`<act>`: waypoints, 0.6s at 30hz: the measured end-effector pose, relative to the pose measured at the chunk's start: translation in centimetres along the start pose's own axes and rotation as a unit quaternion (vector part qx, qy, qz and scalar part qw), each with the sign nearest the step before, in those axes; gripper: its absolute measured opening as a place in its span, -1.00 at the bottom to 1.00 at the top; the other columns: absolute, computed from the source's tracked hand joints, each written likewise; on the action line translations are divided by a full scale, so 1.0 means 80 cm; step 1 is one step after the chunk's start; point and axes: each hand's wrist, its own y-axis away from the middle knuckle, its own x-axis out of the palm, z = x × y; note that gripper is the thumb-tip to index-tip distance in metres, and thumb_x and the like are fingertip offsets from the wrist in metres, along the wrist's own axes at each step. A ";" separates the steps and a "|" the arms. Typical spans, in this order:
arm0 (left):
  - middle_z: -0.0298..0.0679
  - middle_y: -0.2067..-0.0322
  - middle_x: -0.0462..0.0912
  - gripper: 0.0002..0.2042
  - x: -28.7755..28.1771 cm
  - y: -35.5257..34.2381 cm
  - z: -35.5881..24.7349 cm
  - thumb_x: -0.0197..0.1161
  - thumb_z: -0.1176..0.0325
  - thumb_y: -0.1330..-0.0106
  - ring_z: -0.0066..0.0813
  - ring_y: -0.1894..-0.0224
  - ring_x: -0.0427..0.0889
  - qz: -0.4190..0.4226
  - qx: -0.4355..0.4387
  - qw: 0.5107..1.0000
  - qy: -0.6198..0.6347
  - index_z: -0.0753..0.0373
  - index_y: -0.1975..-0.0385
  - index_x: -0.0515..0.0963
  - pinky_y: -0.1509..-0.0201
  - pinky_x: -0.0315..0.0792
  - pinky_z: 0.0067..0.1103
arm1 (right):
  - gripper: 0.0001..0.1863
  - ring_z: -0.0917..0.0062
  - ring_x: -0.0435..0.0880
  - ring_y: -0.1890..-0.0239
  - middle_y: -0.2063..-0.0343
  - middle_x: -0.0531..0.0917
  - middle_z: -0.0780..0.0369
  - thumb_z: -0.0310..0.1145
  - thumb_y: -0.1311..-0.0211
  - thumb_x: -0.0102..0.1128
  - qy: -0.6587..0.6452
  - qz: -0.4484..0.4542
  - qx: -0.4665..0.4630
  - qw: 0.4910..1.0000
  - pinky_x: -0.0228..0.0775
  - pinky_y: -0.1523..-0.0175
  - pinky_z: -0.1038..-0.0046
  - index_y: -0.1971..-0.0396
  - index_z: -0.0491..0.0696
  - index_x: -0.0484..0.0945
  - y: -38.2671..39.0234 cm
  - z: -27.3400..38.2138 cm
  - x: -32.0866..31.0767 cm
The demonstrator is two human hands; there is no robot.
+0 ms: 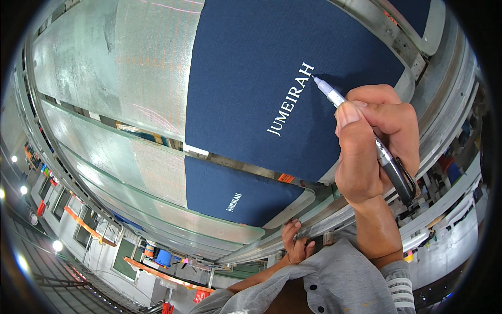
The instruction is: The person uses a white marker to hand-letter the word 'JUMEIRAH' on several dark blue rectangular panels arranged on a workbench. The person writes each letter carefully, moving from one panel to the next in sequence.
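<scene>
My right hand (379, 141) grips a marker pen (384, 152) with a white-lilac front and a black end with a clip. Its pale tip touches or hovers just beside the last of the white printed letters (291, 99) on a dark blue fabric panel (246, 63); I cannot tell which. That panel lies flat on a pale glass-like board (151, 68). Lower down, a second blue panel (235, 183) carries the same white lettering. My left hand (298, 243) is by the metal rail near the second panel's board, loosely bent, fingers apart, with nothing visible in it.
Several pale boards (94, 152) stand in a row with narrow gaps between them. A metal rail (439, 131) runs along their near ends. Part of another blue panel (413, 13) shows at upper right. A blue container (163, 258) and orange beams (162, 275) are in the background.
</scene>
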 end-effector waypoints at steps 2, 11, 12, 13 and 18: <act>0.21 -0.05 0.40 -0.69 0.000 0.001 0.000 0.24 0.25 -0.32 0.15 -0.08 0.47 0.002 -0.002 1.000 0.000 0.34 0.56 0.42 -0.17 0.34 0.01 | -0.93 0.74 0.42 0.66 0.50 0.58 0.06 -0.64 -0.12 0.09 0.001 0.005 0.001 1.000 0.25 0.59 0.70 0.41 -0.20 0.42 -0.001 0.001 -0.001; 0.19 -0.06 0.40 -0.71 0.000 0.002 -0.001 0.23 0.27 -0.32 0.14 -0.09 0.46 0.003 -0.006 1.000 -0.001 0.34 0.55 0.43 -0.17 0.34 0.00 | -0.94 0.72 0.42 0.65 0.51 0.57 0.06 -0.65 -0.11 0.08 -0.005 0.005 0.014 1.000 0.26 0.59 0.69 0.42 -0.21 0.41 -0.002 0.005 -0.001; 0.19 -0.06 0.40 -0.72 0.000 0.002 -0.001 0.23 0.27 -0.32 0.14 -0.09 0.46 0.003 -0.006 1.000 -0.002 0.34 0.55 0.43 -0.17 0.34 0.00 | -0.94 0.72 0.43 0.65 0.51 0.57 0.05 -0.66 -0.11 0.08 -0.004 0.006 0.012 1.000 0.27 0.58 0.69 0.42 -0.22 0.41 -0.002 0.005 -0.001; 0.19 -0.05 0.40 -0.71 0.000 0.002 -0.001 0.23 0.27 -0.32 0.14 -0.09 0.46 0.003 -0.006 1.000 -0.002 0.34 0.55 0.43 -0.17 0.34 -0.01 | -0.94 0.71 0.43 0.64 0.51 0.56 0.05 -0.66 -0.11 0.08 -0.005 0.006 0.009 1.000 0.28 0.58 0.69 0.42 -0.22 0.41 -0.002 0.004 0.000; 0.19 -0.05 0.40 -0.71 -0.002 -0.001 -0.001 0.22 0.26 -0.33 0.12 -0.09 0.46 0.006 -0.006 1.000 -0.005 0.33 0.54 0.44 -0.17 0.35 -0.01 | -0.94 0.70 0.43 0.64 0.50 0.56 0.04 -0.67 -0.11 0.07 -0.016 -0.007 0.031 0.999 0.33 0.56 0.67 0.43 -0.23 0.40 -0.001 0.006 0.000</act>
